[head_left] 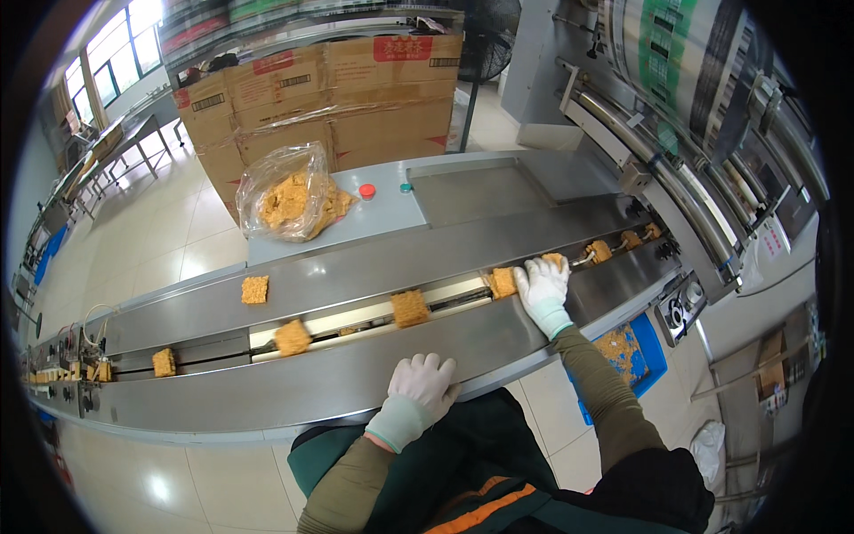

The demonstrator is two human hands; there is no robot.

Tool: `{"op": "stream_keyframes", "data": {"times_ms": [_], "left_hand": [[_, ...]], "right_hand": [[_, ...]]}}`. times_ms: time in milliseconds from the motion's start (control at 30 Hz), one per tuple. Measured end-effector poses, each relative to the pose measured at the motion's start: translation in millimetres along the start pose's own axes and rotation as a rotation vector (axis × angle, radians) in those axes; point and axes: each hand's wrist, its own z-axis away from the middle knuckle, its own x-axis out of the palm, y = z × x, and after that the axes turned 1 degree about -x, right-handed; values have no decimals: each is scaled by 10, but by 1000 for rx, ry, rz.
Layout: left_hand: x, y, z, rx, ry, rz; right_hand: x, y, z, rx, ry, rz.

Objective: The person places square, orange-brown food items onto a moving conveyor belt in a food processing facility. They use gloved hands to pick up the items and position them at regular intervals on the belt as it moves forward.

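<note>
My right hand [546, 290], in a white knit glove, reaches over the conveyor channel with its fingers around a golden-brown snack block [552, 258], partly hidden by them. Just left of the thumb sits another block [503, 283] in the channel. My left hand [421, 385], gloved too, rests on the steel deck's front edge [467, 367] with fingers slightly bent and holding nothing. More blocks lie along the channel to the left, one [409, 308] near the middle and another [293, 338] beyond it. Several others, such as this block [598, 251], sit between pusher pins toward the wrapping machine.
A loose block [255, 290] lies on the rear deck. Behind stand a clear plastic bag [287, 200] of broken pieces, a red button [367, 191] and stacked cartons [393, 127]. Film rollers [660, 160] rise at right, above a blue crumb bin [650, 347] on the floor.
</note>
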Motion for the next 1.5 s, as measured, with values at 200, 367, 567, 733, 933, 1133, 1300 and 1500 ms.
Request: {"op": "stream_keyframes", "data": {"times_ms": [200,367,567,733,933,1133,1300,1500], "left_hand": [[33,-7,-14,14,13,-9],[5,0,-2,20,8,2],[3,-6,0,7,-14,1],[29,-7,2,17,3,0],[7,-6,5,16,5,0],[5,0,2,16,8,8],[3,-9,-13,10,-1,9],[-13,-8,-7,4,-16,15]], "right_hand": [[-10,-463,-127,279,-439,22],[60,122,-48,221,-116,58],[-28,-246,1,188,-170,-38],[-42,-442,-142,364,-476,-65],[21,-39,-94,301,-170,55],[-29,-170,-10,140,-175,-102],[-15,-312,-65,345,-296,-126],[91,-8,-81,379,-245,-66]]}}
